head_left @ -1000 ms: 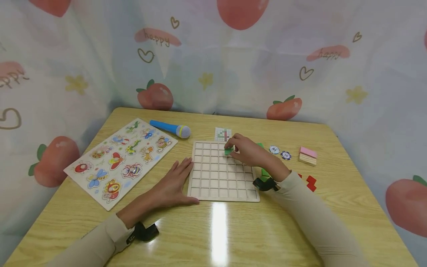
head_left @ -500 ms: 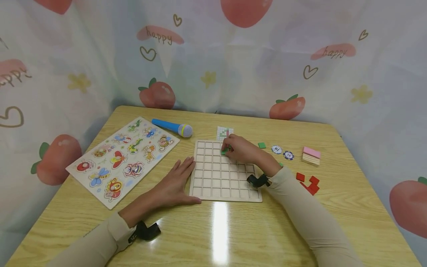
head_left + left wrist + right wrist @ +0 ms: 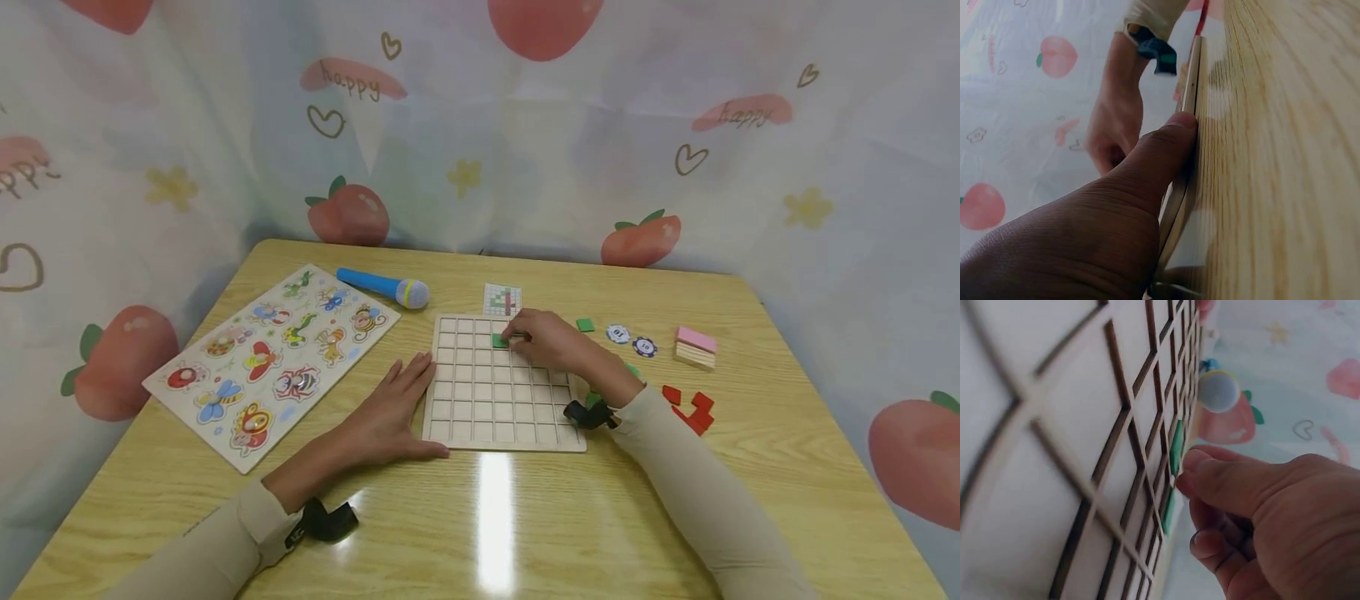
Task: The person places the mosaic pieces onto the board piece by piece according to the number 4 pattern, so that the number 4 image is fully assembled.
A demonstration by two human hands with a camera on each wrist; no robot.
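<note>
My left hand lies spread at the lower left of a wooden grid board. Its fingertips touch the left edge, and its thumb rests along the near corner. In the left wrist view that thumb presses the board's side. Over the upper part of the board is my right hand, fingers curled and thumb close to the index finger. Its fingertips are right at a green square tile lying in a cell. The right wrist view shows this tile and a second green piece in the grid beside the fingertips.
A patterned card lies behind the board. To the right are a loose green tile, poker chips, pink and cream blocks and red pieces. An insect puzzle board and blue toy microphone lie left.
My right hand has brought the green tile slightly left, and the tile now lies flat in a cell with more of it showing. The left hand stays at the board's edge.
</note>
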